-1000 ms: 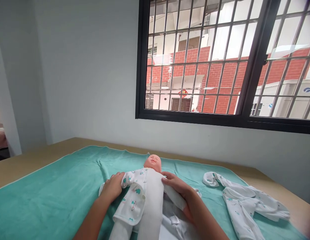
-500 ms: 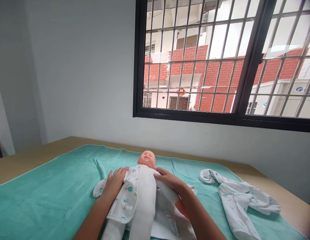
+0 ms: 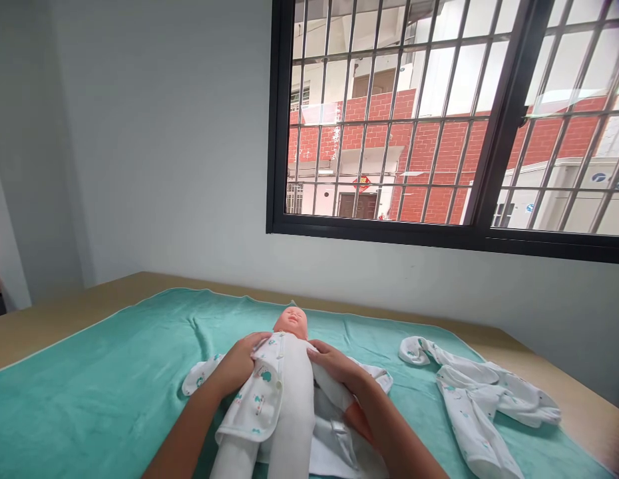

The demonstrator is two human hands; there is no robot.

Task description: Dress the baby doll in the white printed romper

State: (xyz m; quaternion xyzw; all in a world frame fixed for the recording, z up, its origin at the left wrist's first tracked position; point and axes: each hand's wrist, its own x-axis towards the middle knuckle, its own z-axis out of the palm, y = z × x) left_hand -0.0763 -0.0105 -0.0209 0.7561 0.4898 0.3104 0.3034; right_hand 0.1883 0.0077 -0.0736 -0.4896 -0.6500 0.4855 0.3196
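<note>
A baby doll (image 3: 295, 392) with a white cloth body and a pink head lies face up in the middle, head away from me. A white baby shirt (image 3: 264, 382) with green prints covers the doll's left-hand side in view; the rest of it spreads under the doll to the right. My left hand (image 3: 244, 362) grips the doll's side through the shirt, fingers bent over the upper chest. At the other shoulder, my right hand (image 3: 337, 364) is closed round the upper arm and side, thumb towards the chest. That doll arm is outside the shirt.
A green blanket (image 3: 110, 372) covers much of the wooden table (image 3: 20, 339). To the right lies a white printed baby garment (image 3: 482, 392), loosely spread. Behind the table are a pale wall (image 3: 174, 153) and a barred window with a dark frame (image 3: 379, 239).
My left hand has moved right, from the sleeve area onto the doll's upper side. The doll's head sits slightly lower and tips back, and the shirt front has shifted a little right.
</note>
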